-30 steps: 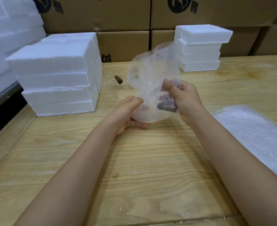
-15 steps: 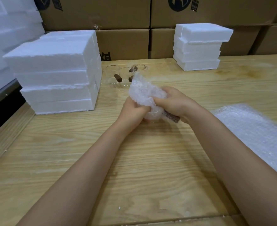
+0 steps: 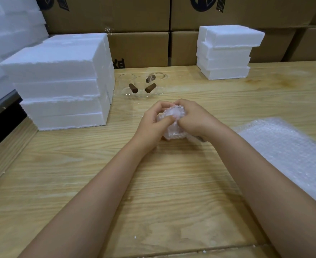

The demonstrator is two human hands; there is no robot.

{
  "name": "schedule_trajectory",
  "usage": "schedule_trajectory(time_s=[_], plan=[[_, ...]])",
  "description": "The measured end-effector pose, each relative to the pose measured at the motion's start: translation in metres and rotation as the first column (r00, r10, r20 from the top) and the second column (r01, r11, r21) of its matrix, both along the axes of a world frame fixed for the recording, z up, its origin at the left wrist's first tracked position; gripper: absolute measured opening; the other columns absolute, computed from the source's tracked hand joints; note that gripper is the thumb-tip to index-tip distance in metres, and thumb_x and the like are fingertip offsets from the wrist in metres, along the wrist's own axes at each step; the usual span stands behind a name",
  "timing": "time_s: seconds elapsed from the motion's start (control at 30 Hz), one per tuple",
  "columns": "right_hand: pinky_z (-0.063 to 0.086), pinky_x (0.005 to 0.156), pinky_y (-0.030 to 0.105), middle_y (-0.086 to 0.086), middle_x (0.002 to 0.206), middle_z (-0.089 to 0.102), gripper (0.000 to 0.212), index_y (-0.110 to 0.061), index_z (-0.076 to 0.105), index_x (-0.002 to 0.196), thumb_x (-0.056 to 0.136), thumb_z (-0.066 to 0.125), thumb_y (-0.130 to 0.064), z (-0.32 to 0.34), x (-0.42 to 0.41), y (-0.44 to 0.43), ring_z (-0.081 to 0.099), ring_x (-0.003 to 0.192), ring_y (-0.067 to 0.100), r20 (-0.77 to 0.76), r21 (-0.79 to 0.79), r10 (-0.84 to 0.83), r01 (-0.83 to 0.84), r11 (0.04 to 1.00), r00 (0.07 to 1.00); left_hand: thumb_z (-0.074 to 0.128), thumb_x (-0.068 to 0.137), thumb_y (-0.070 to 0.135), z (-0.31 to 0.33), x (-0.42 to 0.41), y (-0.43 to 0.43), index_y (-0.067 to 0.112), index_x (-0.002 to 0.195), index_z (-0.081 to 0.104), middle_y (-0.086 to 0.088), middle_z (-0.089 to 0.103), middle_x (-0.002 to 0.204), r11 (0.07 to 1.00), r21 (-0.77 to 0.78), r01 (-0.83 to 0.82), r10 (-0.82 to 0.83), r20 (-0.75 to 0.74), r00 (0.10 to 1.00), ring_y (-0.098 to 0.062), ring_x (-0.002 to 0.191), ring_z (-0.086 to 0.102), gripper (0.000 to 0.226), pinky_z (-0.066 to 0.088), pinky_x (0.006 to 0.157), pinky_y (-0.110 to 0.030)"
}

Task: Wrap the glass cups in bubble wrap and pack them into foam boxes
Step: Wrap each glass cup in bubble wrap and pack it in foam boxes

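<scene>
A glass cup bundled in bubble wrap (image 3: 173, 125) sits between both hands near the table's middle. My left hand (image 3: 153, 121) grips its left side with the thumb pressed into the wrap. My right hand (image 3: 192, 118) grips the right side, fingers curled over the top; the cup itself is hidden by wrap and fingers. Behind them stand three bare glass cups (image 3: 141, 86) with brown wooden handles. Foam boxes (image 3: 60, 81) are stacked at the left, and a smaller foam stack (image 3: 226, 53) stands at the back right.
A pile of bubble wrap sheets (image 3: 287, 155) lies on the wooden table (image 3: 153, 192) at the right. Cardboard cartons (image 3: 140, 45) line the back edge. More white foam (image 3: 8, 34) rises at the far left, beyond the table's left edge.
The loose sheet that stood up around the cup has been folded down and tucked in tight. Both hands have lowered the bundle toward the table and closed round it.
</scene>
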State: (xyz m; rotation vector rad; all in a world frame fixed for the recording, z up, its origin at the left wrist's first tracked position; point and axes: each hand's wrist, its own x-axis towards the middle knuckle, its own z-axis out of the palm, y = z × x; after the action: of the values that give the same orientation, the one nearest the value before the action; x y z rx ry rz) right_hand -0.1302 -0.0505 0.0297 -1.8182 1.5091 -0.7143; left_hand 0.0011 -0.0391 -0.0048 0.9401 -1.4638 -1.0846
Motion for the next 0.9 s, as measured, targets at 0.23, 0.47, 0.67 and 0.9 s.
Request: schedule_trajectory(time_s=[0.23,0.47,0.67,0.9], plan=[[0.050,0.092,0.042,0.004,0.115,0.063,0.031,-0.018,0.056,0.124,0.096,0.048,-0.027,0.002,-0.001,-0.001,0.062,0.103,0.021,0.094,0.077,0.055,-0.062,0.995,0.994,0.040,0.087,-0.008,-0.002,-0.004,-0.007,0.032,0.091,0.052,0.009,0.061,0.088,0.986,-0.033,-0.162,0.166,0.188,0.968,-0.010,0.074,0.060,0.042,0.049,0.062,-0.024],[0.041,0.055,0.016,-0.004,0.092,0.061,0.030,-0.025,0.061,0.110,0.084,0.055,-0.011,-0.010,0.010,-0.003,0.058,0.080,0.014,0.079,-0.175,-0.188,0.199,0.964,0.979,0.062,0.081,0.005,-0.006,-0.011,-0.004,0.035,0.110,0.050,0.004,0.058,0.114,0.951,-0.113,-0.286,0.306,0.248,0.919,-0.009,0.106,0.057,0.043,0.047,0.085,-0.020],[0.051,0.072,0.027,-0.007,0.092,0.062,0.034,-0.026,0.060,0.109,0.080,0.053,-0.009,-0.007,0.012,0.002,0.060,0.088,0.017,0.061,-0.254,-0.190,0.200,0.946,0.980,0.065,0.080,0.018,-0.005,-0.014,-0.007,0.027,0.105,0.059,0.004,0.069,0.095,0.964,0.145,-0.225,0.205,0.137,0.969,-0.014,0.089,0.066,0.027,0.055,0.073,-0.028],[0.041,0.069,0.024,0.000,0.112,0.056,0.059,-0.021,0.040,0.138,0.083,0.062,-0.022,0.001,0.006,0.001,0.056,0.099,0.018,-0.084,-0.081,-0.011,0.004,0.997,0.996,0.056,0.077,-0.004,-0.005,-0.007,-0.010,0.037,0.088,0.054,0.013,0.065,0.084,0.923,0.035,-0.383,0.380,0.065,0.923,0.000,0.073,0.062,0.042,0.054,0.063,-0.023]])
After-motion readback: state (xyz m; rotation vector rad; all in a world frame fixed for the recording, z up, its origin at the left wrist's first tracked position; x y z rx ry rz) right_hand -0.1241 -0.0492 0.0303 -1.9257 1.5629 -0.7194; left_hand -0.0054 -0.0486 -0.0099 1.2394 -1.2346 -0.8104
